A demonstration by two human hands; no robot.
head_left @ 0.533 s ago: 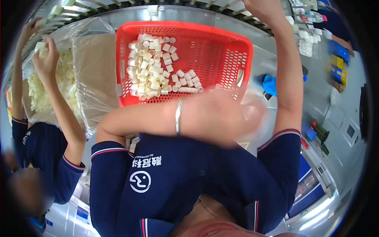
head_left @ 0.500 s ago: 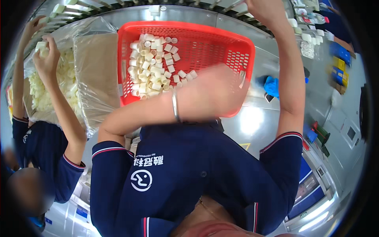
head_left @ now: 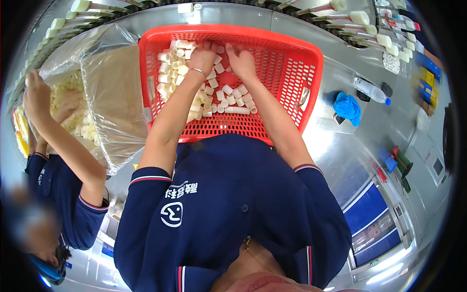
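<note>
In front of me stands a red perforated plastic basket (head_left: 311, 73), holding many short, hollow white plastic caps (head_left: 168, 78) heaped mostly in its left half. My left hand (head_left: 203, 57), with a bracelet at the wrist, reaches into the caps near the far wall. Its fingers are curled, and whatever they close on is hidden. To the right of it, my right hand (head_left: 241, 62) is over the far middle of the basket, fingers bent and apart, beside a few loose caps. Closer to me, several more caps (head_left: 238, 100) lie on the basket floor.
A plastic-lined carton (head_left: 114, 90) of similar caps sits left of the basket, with a co-worker's hand (head_left: 36, 95) above it. Along the far edge runs a curved row of rods (head_left: 335, 18) carrying white caps. A blue cloth (head_left: 347, 108) and bottle (head_left: 372, 91) lie at right.
My left hand has swung from the basket's near right side to the caps at the far side. My right hand has come down from the far rods into the basket.
</note>
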